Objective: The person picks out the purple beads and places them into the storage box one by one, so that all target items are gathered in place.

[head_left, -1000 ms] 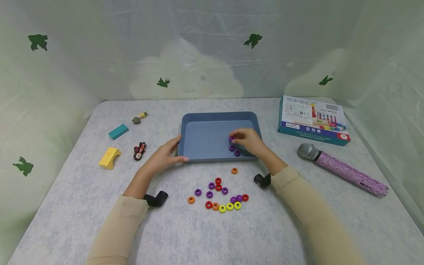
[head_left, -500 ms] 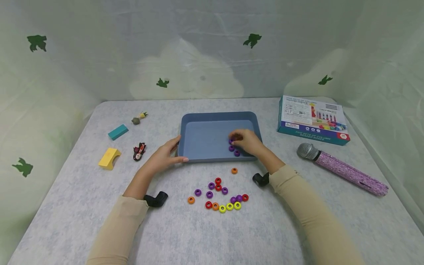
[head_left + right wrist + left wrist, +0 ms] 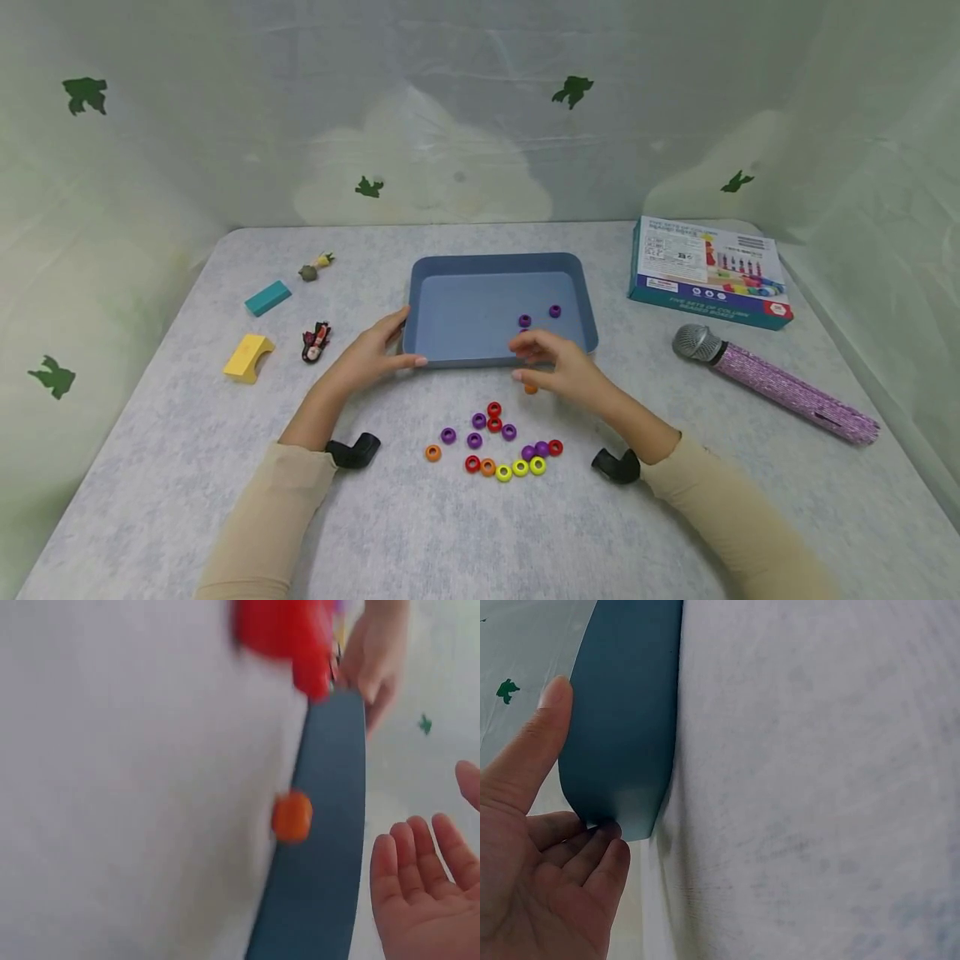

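My left hand (image 3: 372, 354) holds the near left corner of a shallow blue-grey tray (image 3: 457, 364). In the left wrist view its thumb lies along one wall of the tray and the fingers curl at the corner. Over the tray's front edge is my right hand (image 3: 562, 369), fingers loosely spread, nothing in them. Purple beads (image 3: 555, 311) lie inside the tray, one partly covered by the right hand. An orange bead (image 3: 531, 388) shows just below that hand. Closer to me, several red, purple, orange and yellow beads (image 3: 521, 468) lie scattered on the table.
On the left are a yellow arch block (image 3: 246, 358), a teal block (image 3: 267, 297) and small figurines (image 3: 316, 342). A boxed bead set (image 3: 708, 271) and a glittery microphone (image 3: 780, 387) lie on the right. Both wrists carry black mounts (image 3: 617, 466).
My right hand has let go of a purple bead in the tray and come back toward the front edge. Its fingers have spread. The left hand stays put.
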The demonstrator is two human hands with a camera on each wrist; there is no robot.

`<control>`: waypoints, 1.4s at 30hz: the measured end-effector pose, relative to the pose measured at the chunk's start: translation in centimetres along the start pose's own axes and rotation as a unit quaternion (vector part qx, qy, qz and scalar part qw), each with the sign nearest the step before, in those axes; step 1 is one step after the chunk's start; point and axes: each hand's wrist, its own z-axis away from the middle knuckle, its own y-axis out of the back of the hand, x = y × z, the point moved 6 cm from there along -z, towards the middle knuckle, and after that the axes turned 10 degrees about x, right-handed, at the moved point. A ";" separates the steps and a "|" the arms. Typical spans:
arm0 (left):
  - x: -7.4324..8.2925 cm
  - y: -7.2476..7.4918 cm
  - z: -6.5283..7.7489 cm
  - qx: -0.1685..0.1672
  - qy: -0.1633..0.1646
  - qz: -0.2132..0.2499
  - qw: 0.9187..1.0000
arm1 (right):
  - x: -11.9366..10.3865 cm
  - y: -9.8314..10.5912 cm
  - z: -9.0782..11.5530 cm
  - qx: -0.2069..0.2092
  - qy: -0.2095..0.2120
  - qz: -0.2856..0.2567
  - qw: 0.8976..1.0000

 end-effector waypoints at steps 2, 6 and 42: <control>0.0 0.0 0.0 0.000 0.000 -0.001 1.000 | -0.1 -0.7 1.1 -0.014 -0.005 -0.015 1.000; 0.0 0.0 0.0 -0.001 0.003 -0.003 1.000 | 0.5 -2.1 3.0 -0.048 -0.034 -0.019 0.998; 0.1 0.0 0.0 0.001 0.001 -0.011 1.000 | 2.1 4.3 -4.1 0.052 -0.072 0.080 0.993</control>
